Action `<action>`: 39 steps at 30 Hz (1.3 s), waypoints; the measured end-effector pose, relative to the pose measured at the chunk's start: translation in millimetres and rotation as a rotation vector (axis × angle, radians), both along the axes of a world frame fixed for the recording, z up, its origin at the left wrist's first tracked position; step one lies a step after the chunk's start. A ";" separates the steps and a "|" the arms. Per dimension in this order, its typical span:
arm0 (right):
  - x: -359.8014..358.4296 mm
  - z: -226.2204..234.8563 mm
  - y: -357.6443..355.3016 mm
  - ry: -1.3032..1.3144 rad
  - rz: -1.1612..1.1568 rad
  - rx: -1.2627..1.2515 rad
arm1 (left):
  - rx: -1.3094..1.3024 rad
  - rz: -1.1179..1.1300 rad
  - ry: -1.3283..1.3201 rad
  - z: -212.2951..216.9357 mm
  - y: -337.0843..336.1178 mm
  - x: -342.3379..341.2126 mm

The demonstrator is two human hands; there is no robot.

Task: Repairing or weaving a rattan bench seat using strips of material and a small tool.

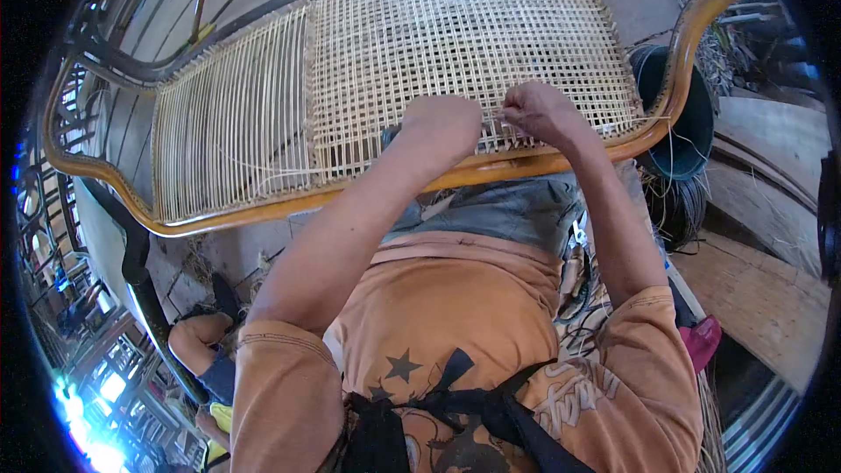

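Note:
A curved brown wooden frame (219, 221) lies across my lap with a cane panel (455, 35) stretched over it. On the right, the cane is woven into an open grid; the section to the left (223, 105) has mostly parallel strands running one way. Both of my hands are over the near edge of the weave. My left hand (445, 118) is closed in a fist, and a small dark end pokes out on its left side. Close beside it, my right hand (541, 112) is closed in a pinch. What the fingers of either hand hold is hidden.
Loose cane strands (272, 173) rest on the left section. A dark green bucket (692, 114) stands right of the frame, above a coil of dark strands (679, 210). Wooden boards (753, 298) lie farther right. Another person's bent leg (194, 346) shows at lower left.

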State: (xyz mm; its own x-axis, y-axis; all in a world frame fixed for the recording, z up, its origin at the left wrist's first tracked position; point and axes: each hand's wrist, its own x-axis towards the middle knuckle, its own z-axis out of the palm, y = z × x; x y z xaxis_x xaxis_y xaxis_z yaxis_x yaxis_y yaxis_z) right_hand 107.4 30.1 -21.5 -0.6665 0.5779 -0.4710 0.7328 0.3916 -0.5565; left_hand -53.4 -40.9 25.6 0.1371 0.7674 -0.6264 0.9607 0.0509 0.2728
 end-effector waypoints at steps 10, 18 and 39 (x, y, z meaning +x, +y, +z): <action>-5.5 -2.6 -3.8 -0.093 -0.094 -0.083 | 0.019 -0.121 0.041 3.6 0.7 5.5; -4.4 -7.0 -7.5 -0.032 -0.055 0.053 | -0.042 0.000 -0.094 -27.0 -4.1 -3.7; -2.2 -11.2 -13.3 0.009 -0.061 0.135 | -0.105 0.078 -0.154 -36.7 0.7 -11.2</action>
State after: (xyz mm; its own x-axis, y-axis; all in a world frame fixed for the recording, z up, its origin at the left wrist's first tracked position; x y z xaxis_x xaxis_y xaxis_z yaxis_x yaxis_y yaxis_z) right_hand 105.2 16.8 -32.8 -0.6319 0.6754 -0.3803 0.7529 0.4184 -0.5080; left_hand -64.6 -40.2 -11.1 0.1798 0.7112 -0.6796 0.9002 0.1595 0.4051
